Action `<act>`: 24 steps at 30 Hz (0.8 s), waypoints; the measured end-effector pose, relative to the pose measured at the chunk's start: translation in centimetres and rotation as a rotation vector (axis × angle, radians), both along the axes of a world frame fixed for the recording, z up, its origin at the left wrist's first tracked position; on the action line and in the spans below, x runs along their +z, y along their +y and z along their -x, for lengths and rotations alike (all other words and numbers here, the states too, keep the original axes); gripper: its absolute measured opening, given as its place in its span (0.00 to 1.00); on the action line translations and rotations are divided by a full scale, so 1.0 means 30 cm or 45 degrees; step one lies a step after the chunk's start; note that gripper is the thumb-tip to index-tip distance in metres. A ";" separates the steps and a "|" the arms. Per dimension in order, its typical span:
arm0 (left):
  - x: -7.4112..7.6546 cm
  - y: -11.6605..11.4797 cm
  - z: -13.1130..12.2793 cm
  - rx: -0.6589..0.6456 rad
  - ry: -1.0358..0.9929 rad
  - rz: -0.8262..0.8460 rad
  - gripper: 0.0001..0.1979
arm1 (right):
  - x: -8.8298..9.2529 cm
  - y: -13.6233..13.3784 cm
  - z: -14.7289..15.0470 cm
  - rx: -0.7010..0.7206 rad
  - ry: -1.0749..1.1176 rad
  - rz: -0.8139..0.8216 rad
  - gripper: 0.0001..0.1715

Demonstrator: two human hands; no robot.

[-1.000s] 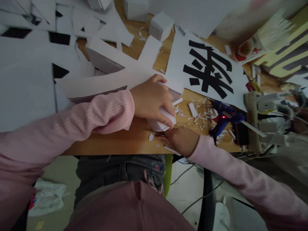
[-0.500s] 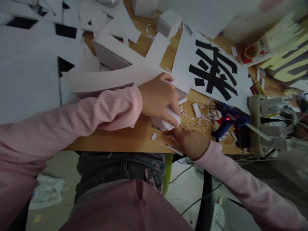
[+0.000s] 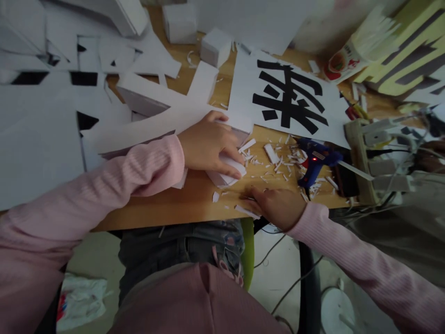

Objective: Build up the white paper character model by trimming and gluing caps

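My left hand [image 3: 212,146] lies over a large white foam shape [image 3: 149,127] on the wooden table, its fingers spread around the shape's near right end and pressing on it. Just above the table's front edge, to the right of that end, is my right hand [image 3: 278,204]. Its fingers are drawn together and point left; what they hold, if anything, is too small and dark to make out. White foam scraps [image 3: 271,153] lie between the hands and a blue glue gun [image 3: 318,160] with a lit red light.
A white sheet with a black character [image 3: 239,88] lies behind the scraps. At the right are a power strip [image 3: 359,162] with cables and a paper cup [image 3: 344,62] of white sticks. White blocks [image 3: 215,46] stand at the back; white sheets [image 3: 34,139] cover the left.
My right hand has come away from the foam shape's near end, leaving a gap between them. My left hand stays on the shape. The view has shifted slightly.
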State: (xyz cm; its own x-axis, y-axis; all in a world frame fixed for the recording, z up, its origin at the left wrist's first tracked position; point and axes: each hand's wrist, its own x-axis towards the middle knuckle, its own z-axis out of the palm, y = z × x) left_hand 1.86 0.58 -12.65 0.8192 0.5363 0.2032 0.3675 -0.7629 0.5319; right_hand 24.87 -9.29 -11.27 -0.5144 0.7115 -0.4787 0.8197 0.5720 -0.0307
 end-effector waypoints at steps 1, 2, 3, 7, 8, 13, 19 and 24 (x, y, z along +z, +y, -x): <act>0.001 -0.001 0.001 0.000 0.008 -0.005 0.15 | 0.004 -0.009 -0.019 0.010 -0.032 -0.001 0.24; 0.002 -0.002 0.003 0.001 0.016 -0.010 0.14 | 0.008 -0.020 -0.036 0.024 -0.051 0.006 0.24; 0.003 -0.002 0.004 0.000 0.026 -0.017 0.13 | 0.010 -0.033 -0.052 0.043 -0.051 -0.001 0.24; 0.016 -0.003 0.016 0.001 0.096 -0.051 0.16 | 0.004 -0.093 -0.087 0.073 0.136 -0.214 0.27; 0.023 -0.003 0.020 0.001 0.109 -0.050 0.16 | 0.000 -0.106 -0.090 0.049 0.184 -0.281 0.27; 0.064 -0.014 0.034 -0.123 0.271 -0.008 0.29 | -0.019 -0.142 -0.092 -0.199 0.344 -0.347 0.19; 0.106 -0.047 0.037 -0.007 0.335 -0.082 0.25 | -0.016 -0.172 -0.114 -0.482 0.558 -0.440 0.13; 0.281 -0.043 0.094 0.210 0.095 -0.357 0.22 | 0.090 -0.189 -0.093 -0.691 1.108 -0.709 0.12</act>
